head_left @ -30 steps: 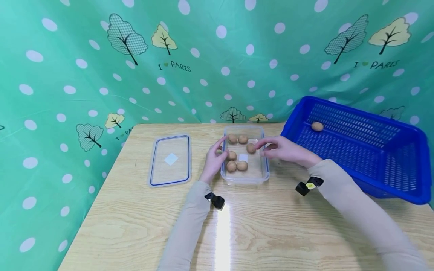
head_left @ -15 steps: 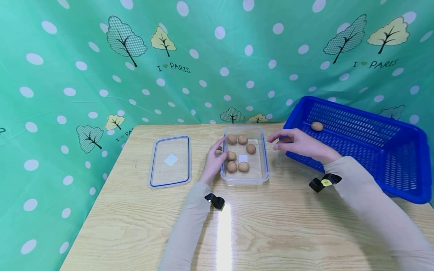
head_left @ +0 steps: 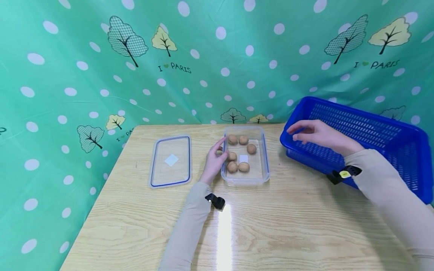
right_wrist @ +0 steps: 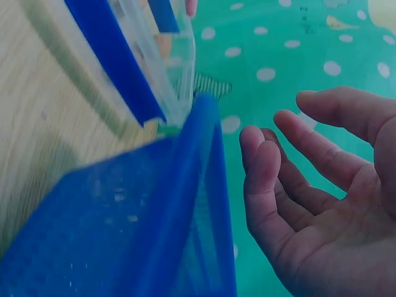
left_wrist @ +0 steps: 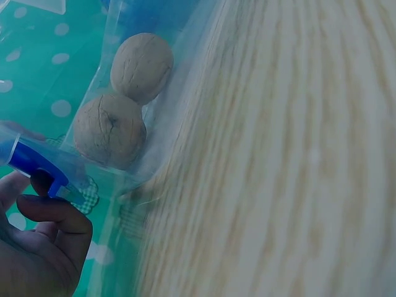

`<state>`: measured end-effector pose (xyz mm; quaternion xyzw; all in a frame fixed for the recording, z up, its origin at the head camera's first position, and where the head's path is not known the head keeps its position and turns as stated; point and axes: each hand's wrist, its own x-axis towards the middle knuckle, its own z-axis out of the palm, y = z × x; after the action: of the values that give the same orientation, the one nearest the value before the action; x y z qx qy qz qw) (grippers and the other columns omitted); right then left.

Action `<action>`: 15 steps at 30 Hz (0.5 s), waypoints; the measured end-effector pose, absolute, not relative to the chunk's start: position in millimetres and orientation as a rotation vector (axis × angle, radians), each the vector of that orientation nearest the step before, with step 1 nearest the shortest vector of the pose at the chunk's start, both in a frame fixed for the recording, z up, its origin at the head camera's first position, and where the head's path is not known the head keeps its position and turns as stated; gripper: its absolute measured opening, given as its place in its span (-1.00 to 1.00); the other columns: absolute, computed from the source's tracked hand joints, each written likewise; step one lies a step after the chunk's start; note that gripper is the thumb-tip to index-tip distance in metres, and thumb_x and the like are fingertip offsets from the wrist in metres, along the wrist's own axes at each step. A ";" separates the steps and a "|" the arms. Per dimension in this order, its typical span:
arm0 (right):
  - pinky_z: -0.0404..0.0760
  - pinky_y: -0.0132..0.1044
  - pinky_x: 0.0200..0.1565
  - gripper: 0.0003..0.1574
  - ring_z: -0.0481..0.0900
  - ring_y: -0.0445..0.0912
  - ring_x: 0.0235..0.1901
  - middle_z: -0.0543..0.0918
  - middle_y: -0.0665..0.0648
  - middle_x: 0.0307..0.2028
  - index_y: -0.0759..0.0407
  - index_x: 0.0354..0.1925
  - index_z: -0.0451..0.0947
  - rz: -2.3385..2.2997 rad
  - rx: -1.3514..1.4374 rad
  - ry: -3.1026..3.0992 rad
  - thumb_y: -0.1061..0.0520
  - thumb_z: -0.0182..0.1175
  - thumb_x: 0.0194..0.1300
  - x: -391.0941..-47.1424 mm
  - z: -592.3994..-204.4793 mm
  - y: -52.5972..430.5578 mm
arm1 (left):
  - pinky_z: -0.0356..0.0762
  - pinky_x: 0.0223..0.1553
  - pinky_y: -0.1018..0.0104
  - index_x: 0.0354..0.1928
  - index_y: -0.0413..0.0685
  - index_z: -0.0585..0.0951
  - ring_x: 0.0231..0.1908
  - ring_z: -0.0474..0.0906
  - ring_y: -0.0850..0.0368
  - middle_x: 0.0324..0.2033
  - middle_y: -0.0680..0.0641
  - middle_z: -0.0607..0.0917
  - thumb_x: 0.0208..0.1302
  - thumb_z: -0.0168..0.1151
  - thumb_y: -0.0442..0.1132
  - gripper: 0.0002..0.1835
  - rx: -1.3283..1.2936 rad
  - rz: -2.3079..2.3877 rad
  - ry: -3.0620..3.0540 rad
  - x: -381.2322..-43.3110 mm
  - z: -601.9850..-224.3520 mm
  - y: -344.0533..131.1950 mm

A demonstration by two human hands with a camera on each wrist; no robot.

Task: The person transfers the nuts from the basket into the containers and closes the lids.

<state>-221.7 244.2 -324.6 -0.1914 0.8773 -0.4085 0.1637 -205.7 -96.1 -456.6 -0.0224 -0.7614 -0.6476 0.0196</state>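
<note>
A clear plastic food container with blue-edged sides stands on the table, holding several walnuts. My left hand grips its left side; in the left wrist view the thumb and fingers of that hand pinch a blue-trimmed edge, with two walnuts seen through the clear wall. Over the left rim of a blue plastic basket hovers my right hand, fingers loosely bent. Nothing lies between the fingers of the right hand in the right wrist view. The hand and forearm hide part of the basket's inside.
A clear lid with a blue seal lies flat on the wooden table, left of the container. Behind the table hangs a green dotted curtain. The basket's raised rim stands at the right.
My right hand has let go of a walnut in the container and moved right, to above the basket's rim. The left hand stays at the container's side.
</note>
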 end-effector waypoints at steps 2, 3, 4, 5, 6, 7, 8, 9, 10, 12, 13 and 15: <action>0.59 -0.18 -0.11 -0.51 0.56 0.08 -0.05 0.51 0.31 0.11 0.28 0.21 0.43 -1.151 -0.521 2.518 0.05 0.11 0.42 -223.5 -323.9 249.9 | 0.39 -0.48 0.44 0.37 0.10 0.40 -0.54 0.33 0.26 -0.14 -0.11 0.43 0.29 0.12 -0.39 -0.41 -0.069 -2.006 -2.365 -206.2 -456.4 -96.1; 0.59 -0.16 -0.10 -0.51 0.55 0.10 -0.04 0.51 0.31 0.11 0.28 0.21 0.43 -1.147 -0.504 2.528 0.05 0.11 0.42 -224.7 -323.8 252.7 | 0.40 -0.47 0.44 0.37 0.10 0.40 -0.54 0.33 0.26 -0.14 -0.12 0.43 0.29 0.12 -0.39 -0.41 -0.069 -2.006 -2.366 -206.4 -456.1 -96.0; 0.58 -0.15 -0.10 -0.50 0.55 0.11 -0.05 0.51 0.31 0.11 0.28 0.21 0.43 -1.137 -0.492 2.540 0.04 0.10 0.43 -225.8 -323.8 255.4 | 0.40 -0.46 0.44 0.37 0.09 0.39 -0.53 0.34 0.26 -0.13 -0.12 0.43 0.29 0.12 -0.39 -0.41 -0.071 -1.998 -2.369 -206.6 -456.0 -95.9; 0.58 -0.14 -0.10 -0.50 0.55 0.11 -0.05 0.51 0.29 0.10 0.27 0.20 0.44 -1.136 -0.474 2.547 0.03 0.11 0.42 -226.9 -323.9 258.2 | 0.40 -0.45 0.43 0.38 0.08 0.39 -0.53 0.34 0.25 -0.12 -0.14 0.43 0.30 0.12 -0.39 -0.41 -0.076 -1.990 -2.373 -206.6 -455.8 -95.8; 0.58 -0.16 -0.10 -0.50 0.55 0.11 -0.05 0.51 0.28 0.10 0.27 0.19 0.44 -1.133 -0.461 2.554 0.02 0.11 0.42 -228.1 -323.9 261.1 | 0.41 -0.43 0.42 0.38 0.06 0.38 -0.51 0.34 0.24 -0.10 -0.16 0.43 0.30 0.12 -0.39 -0.41 -0.082 -1.985 -2.374 -206.5 -455.5 -95.7; 0.57 -0.17 -0.11 -0.51 0.55 0.09 -0.05 0.52 0.28 0.09 0.27 0.19 0.45 -1.133 -0.449 2.561 0.01 0.11 0.43 -229.1 -323.8 264.2 | 0.41 -0.42 0.42 0.39 0.04 0.38 -0.50 0.34 0.24 -0.09 -0.20 0.42 0.31 0.11 -0.39 -0.41 -0.089 -1.976 -2.379 -206.6 -455.5 -95.7; 0.57 -0.20 -0.12 -0.51 0.55 0.06 -0.05 0.52 0.26 0.08 0.27 0.19 0.45 -1.135 -0.434 2.566 0.01 0.10 0.43 -230.2 -323.8 267.4 | 0.41 -0.40 0.41 0.39 0.03 0.37 -0.48 0.35 0.24 -0.07 -0.23 0.42 0.31 0.11 -0.39 -0.41 -0.095 -1.971 -2.382 -206.6 -455.7 -95.7; 0.57 -0.23 -0.13 -0.52 0.56 0.02 -0.07 0.53 0.25 0.07 0.26 0.19 0.45 -1.140 -0.424 2.572 0.01 0.09 0.44 -231.3 -324.0 270.8 | 0.41 -0.39 0.40 0.39 0.01 0.36 -0.47 0.34 0.23 -0.06 -0.26 0.42 0.32 0.11 -0.39 -0.41 -0.101 -1.968 -2.384 -206.4 -455.8 -95.6; 0.56 -0.26 -0.14 -0.51 0.56 -0.04 -0.09 0.53 0.24 0.06 0.27 0.19 0.44 -1.144 -0.417 2.576 0.00 0.08 0.44 -232.7 -324.6 274.4 | 0.40 -0.39 0.39 0.39 -0.02 0.35 -0.47 0.34 0.23 -0.05 -0.29 0.41 0.32 0.11 -0.39 -0.42 -0.106 -1.962 -2.385 -206.2 -455.9 -95.6; 0.56 -0.31 -0.17 -0.51 0.56 -0.14 -0.12 0.54 0.23 0.06 0.27 0.20 0.43 -1.167 -0.391 2.579 0.01 0.05 0.46 -235.3 -325.2 281.5 | 0.39 -0.39 0.39 0.39 -0.04 0.35 -0.46 0.34 0.23 -0.05 -0.30 0.41 0.32 0.11 -0.39 -0.42 -0.106 -1.969 -2.381 -206.0 -456.1 -95.5; 0.55 -0.32 -0.17 -0.51 0.56 -0.18 -0.13 0.54 0.23 0.07 0.27 0.21 0.42 -1.175 -0.380 2.581 0.00 0.04 0.46 -236.7 -325.7 285.1 | 0.39 -0.40 0.40 0.39 -0.03 0.35 -0.47 0.33 0.24 -0.06 -0.29 0.41 0.32 0.11 -0.39 -0.42 -0.102 -1.971 -2.382 -206.2 -456.5 -95.4; 0.55 -0.33 -0.17 -0.48 0.55 -0.24 -0.14 0.54 0.21 0.07 0.28 0.22 0.40 -1.182 -0.366 2.586 -0.03 0.03 0.47 -239.7 -327.0 291.7 | 0.38 -0.42 0.42 0.39 -0.03 0.36 -0.50 0.32 0.25 -0.08 -0.24 0.41 0.31 0.11 -0.39 -0.42 -0.092 -1.977 -2.380 -206.1 -456.5 -95.2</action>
<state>-239.7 291.7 -327.0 -0.1264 0.8936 -0.4085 0.1367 -206.1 -95.2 -456.5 -0.0296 -0.7686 -0.6386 0.0229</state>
